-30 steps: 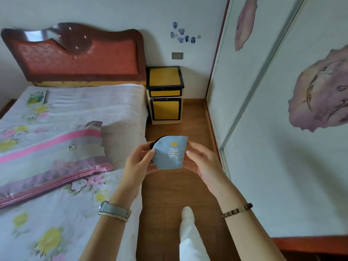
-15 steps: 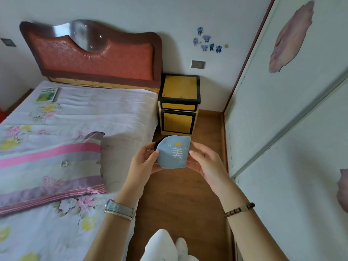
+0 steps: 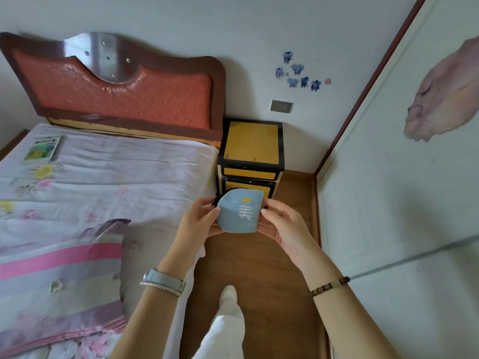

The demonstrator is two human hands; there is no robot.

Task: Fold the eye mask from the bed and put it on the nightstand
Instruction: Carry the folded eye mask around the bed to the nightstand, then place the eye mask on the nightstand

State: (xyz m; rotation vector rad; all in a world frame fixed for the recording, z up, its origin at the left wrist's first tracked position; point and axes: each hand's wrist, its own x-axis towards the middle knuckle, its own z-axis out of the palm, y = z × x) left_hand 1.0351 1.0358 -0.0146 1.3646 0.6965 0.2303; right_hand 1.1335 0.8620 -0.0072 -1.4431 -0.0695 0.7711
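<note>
The light blue eye mask [image 3: 239, 211], folded in half with a white character and a small yellow crown on its face, is held in the air in front of me. My left hand [image 3: 198, 218] pinches its left edge and my right hand [image 3: 281, 224] pinches its right edge. A black strap shows behind its upper left corner. The yellow nightstand with black edges [image 3: 251, 145] stands just beyond the mask, between the bed [image 3: 103, 182] and the wall, and its top is bare. The mask covers part of the nightstand's lower drawer front.
A floral sheet and a striped pink and purple quilt [image 3: 57, 281] cover the bed on the left. A green booklet [image 3: 42, 147] lies near the red headboard [image 3: 116, 92]. White wardrobe doors [image 3: 401, 203] line the right. My white-trousered leg [image 3: 228, 322] stands on the narrow wooden floor strip.
I have stepped forward along the bed, so the nightstand is nearer and larger. Both hands still hold the folded mask the same way, now in front of the nightstand's drawers.
</note>
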